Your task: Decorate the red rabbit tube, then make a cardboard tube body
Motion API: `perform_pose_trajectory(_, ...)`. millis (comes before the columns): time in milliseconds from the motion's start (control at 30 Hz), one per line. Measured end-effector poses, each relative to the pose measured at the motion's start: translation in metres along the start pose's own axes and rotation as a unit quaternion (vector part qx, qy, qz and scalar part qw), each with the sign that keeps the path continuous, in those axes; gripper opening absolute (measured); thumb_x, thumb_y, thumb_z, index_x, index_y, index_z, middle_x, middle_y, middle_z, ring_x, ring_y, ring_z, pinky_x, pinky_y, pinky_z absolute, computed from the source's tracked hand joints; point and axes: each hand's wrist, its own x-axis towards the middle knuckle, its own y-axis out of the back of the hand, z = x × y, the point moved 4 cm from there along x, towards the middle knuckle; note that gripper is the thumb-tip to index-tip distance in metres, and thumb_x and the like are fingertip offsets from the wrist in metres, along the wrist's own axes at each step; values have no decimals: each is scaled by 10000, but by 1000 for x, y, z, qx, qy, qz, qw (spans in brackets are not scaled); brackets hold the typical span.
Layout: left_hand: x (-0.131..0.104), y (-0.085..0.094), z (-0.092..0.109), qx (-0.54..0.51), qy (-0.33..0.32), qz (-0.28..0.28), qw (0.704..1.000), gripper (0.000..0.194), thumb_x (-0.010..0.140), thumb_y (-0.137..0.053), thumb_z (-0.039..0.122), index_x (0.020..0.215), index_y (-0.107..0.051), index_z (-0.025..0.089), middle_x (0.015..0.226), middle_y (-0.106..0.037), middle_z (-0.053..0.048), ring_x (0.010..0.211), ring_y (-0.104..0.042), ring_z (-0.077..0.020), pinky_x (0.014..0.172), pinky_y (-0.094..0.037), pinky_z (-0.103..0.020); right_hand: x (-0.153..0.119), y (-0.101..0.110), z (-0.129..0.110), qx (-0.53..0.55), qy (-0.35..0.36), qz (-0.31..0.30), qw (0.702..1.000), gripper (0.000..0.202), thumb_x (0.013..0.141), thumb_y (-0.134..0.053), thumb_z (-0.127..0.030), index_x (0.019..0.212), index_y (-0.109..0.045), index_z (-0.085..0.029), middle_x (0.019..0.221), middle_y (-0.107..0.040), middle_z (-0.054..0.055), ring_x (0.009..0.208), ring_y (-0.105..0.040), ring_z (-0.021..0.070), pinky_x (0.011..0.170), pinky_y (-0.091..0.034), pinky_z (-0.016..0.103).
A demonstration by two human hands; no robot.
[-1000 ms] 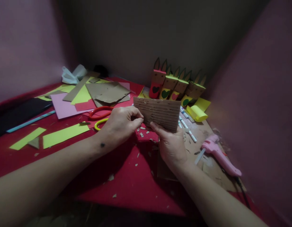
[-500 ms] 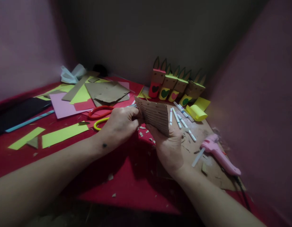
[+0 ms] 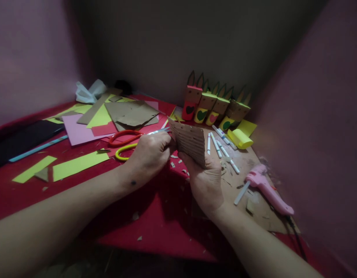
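Both hands have hold of one piece of corrugated cardboard, raised above the red tabletop with its ridged side towards me. My left hand is closed in a pinch at the cardboard's left edge; its fingertips are partly hidden. My right hand grips the lower right edge, thumb on the near side and fingers behind. Scissors with one red and one yellow handle lie just behind my left hand. Small torn cardboard scraps are scattered on the table below.
A pink glue gun rests on a cardboard sheet at right, near several white markers. Eared cardboard figures stand at the back. Coloured paper, a brown cardboard piece and a black flat object lie left.
My left hand has shifted slightly right along with the cardboard's left edge, and more of the scissor blades shows. My right hand keeps its grip almost unmoved.
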Motion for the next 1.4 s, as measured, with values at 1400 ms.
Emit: perform_pose_trajectory(1400,-4,-8,-2,190,-186,-28,964,227,920,-416,152,839,-628,142,789,-653,-64,725,-618,-170,648,-470,-273,7,3,29,234,-228,47,944,135,667,-752,-198,791,-705,-171,777,-735,17,715,-695,179,668,-616,335)
